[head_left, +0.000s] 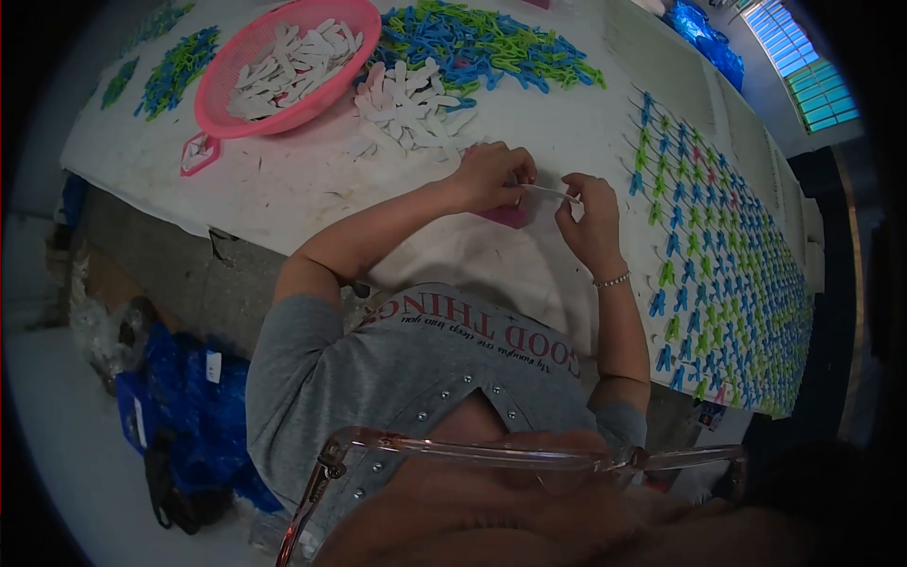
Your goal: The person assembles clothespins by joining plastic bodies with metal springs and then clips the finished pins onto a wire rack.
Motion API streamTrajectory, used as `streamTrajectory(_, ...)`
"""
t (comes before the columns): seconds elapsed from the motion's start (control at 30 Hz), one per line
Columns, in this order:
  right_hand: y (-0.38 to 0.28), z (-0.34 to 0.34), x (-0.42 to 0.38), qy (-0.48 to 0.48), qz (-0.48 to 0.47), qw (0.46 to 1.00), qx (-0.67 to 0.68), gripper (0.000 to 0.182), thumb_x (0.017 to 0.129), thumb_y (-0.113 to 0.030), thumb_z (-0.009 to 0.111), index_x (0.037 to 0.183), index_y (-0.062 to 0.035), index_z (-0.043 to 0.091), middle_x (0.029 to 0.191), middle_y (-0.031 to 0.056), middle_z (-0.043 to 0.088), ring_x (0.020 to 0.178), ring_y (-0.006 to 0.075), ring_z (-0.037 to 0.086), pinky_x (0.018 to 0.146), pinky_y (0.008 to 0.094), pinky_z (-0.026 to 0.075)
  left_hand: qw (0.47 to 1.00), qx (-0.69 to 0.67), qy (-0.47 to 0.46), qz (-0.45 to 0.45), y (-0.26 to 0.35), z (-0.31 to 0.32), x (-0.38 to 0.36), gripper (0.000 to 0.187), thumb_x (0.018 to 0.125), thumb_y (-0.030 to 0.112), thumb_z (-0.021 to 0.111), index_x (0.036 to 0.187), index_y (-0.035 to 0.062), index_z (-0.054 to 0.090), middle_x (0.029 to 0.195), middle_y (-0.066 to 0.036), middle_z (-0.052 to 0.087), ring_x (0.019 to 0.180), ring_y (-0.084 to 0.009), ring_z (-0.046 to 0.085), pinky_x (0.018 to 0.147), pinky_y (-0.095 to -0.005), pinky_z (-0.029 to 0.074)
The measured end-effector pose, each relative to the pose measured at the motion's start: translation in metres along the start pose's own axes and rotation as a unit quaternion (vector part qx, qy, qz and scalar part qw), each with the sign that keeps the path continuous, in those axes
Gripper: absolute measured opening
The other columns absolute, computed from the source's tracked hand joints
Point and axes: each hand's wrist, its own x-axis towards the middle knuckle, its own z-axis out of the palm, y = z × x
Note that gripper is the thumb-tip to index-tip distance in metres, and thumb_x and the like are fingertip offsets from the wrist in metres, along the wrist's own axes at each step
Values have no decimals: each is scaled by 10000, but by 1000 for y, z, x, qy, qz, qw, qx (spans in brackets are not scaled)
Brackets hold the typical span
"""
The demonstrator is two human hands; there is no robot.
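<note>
A thin white strip (pixel 550 192) spans the gap between my hands. My right hand (pixel 593 219), with a beaded bracelet at the wrist, pinches its right end between thumb and fingers. The fingers of my left hand (pixel 493 177) are curled closed at the strip's other end; their tips are partly hidden. Under the left hand sits a pink block-like object (pixel 504 215), mostly covered by it. Just beyond that hand lies a loose pile of flat white pieces (pixel 413 111).
A pink basket (pixel 213 109) holds more white pieces. Blue and green clothespins (pixel 482 45) are heaped at the back. Rows of clothespins (pixel 718 255) cover the table's right side. A small pink hexagonal tray (pixel 199 155) is left; blue plastic bags (pixel 194 406) lie below.
</note>
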Motion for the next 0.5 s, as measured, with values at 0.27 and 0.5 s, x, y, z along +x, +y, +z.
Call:
streamTrajectory(0.27, -1, -24, 20, -18, 97, 988, 115, 360, 758, -35, 644, 1107, -57, 556, 953, 83, 603, 896, 191, 574, 794, 304, 462, 982, -135, 57, -115, 5, -12, -7, 289, 717, 68, 698, 966, 91, 553, 828, -38, 639, 814, -168, 590, 729, -292, 463)
streamTrajectory(0.5, 87, 63, 64, -93, 158, 979, 86, 255, 846, -177, 638, 1055, -34, 606, 918, 110, 651, 813, 203, 625, 739, 311, 497, 928, -232, 245, -155, -17, -27, -25, 307, 779, 59, 697, 1023, 63, 510, 913, -10, 588, 852, -78, 550, 757, -232, 425)
